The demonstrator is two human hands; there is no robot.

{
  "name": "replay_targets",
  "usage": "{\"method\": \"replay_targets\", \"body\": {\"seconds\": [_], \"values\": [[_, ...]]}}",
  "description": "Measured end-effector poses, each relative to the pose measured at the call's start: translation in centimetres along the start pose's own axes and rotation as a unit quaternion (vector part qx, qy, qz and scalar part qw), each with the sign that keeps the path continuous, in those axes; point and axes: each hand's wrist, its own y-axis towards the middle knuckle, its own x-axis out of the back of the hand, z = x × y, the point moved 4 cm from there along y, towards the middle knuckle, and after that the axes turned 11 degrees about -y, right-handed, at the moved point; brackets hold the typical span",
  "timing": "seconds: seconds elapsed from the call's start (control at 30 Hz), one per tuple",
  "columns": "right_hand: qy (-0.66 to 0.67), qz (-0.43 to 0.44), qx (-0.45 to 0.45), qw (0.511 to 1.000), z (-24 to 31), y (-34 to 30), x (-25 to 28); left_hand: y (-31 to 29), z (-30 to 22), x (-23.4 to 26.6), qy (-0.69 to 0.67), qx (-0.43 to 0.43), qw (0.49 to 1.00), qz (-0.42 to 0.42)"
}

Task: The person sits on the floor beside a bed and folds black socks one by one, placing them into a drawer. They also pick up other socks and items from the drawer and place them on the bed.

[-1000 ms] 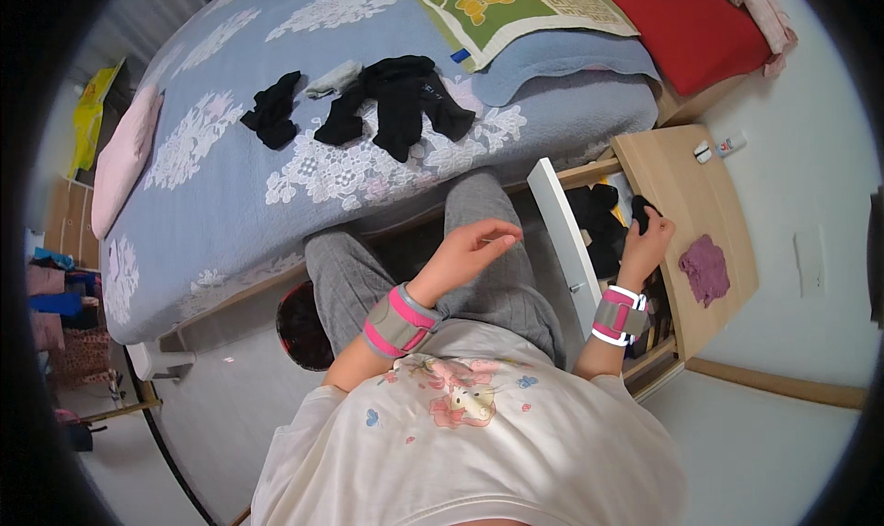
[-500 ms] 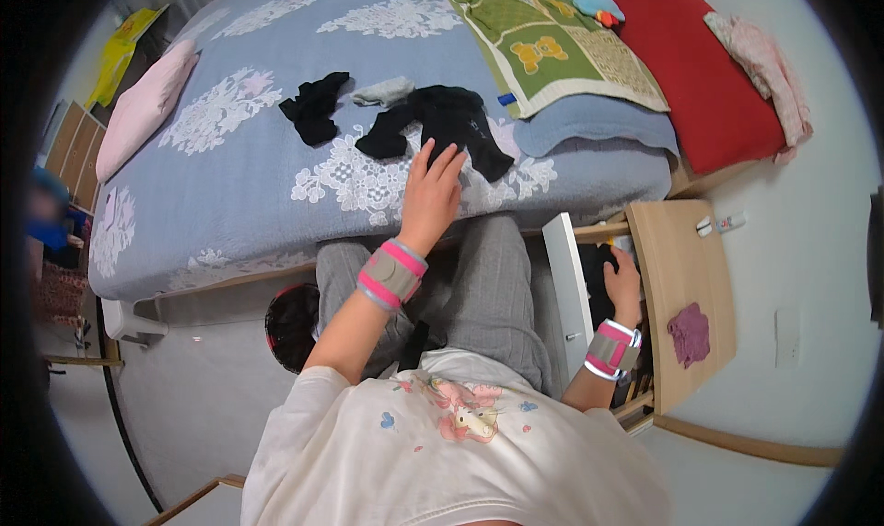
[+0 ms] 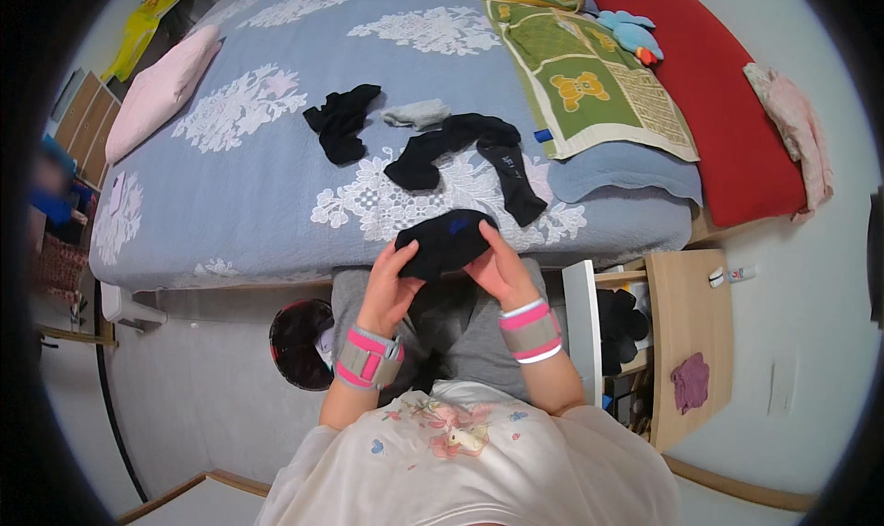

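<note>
Both my hands hold a black sock [image 3: 444, 242] with a small blue mark, just in front of the bed's near edge and above my lap. My left hand [image 3: 389, 291] pinches its left end; my right hand [image 3: 502, 266] grips its right end with the thumb on top. Beyond them on the bed lie a crumpled black sock [image 3: 341, 126], a light grey sock [image 3: 416, 114] and more black socks [image 3: 433, 150] stretched out in a curve. To my right, an open drawer [image 3: 580, 323] contains bundled black socks [image 3: 622, 323].
The blue bed [image 3: 276, 176] bears a pink pillow [image 3: 166, 93], a green bear-patterned blanket [image 3: 589, 89] and a blue soft toy [image 3: 631, 34]. A purple cloth [image 3: 691, 383] lies on the wooden cabinet top [image 3: 686, 305]. A dark bin [image 3: 302, 342] stands on the floor at left.
My right hand has left the drawer and come to the middle. My left hand has drawn back from the socks on the bed. Both now hold a black sock.
</note>
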Motion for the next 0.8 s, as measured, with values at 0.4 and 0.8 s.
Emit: {"method": "replay_targets", "body": {"seconds": [0.4,0.8], "values": [[-0.047,-0.080,0.072,0.993,-0.4,5.1,-1.3,-2.3,-4.0,7.3,0.031,-0.046,0.994,-0.090],[-0.344,-0.067,0.109,0.930,1.3,3.3,-3.5,1.0,-9.5,10.1,0.454,-0.313,0.825,-0.121]]}}
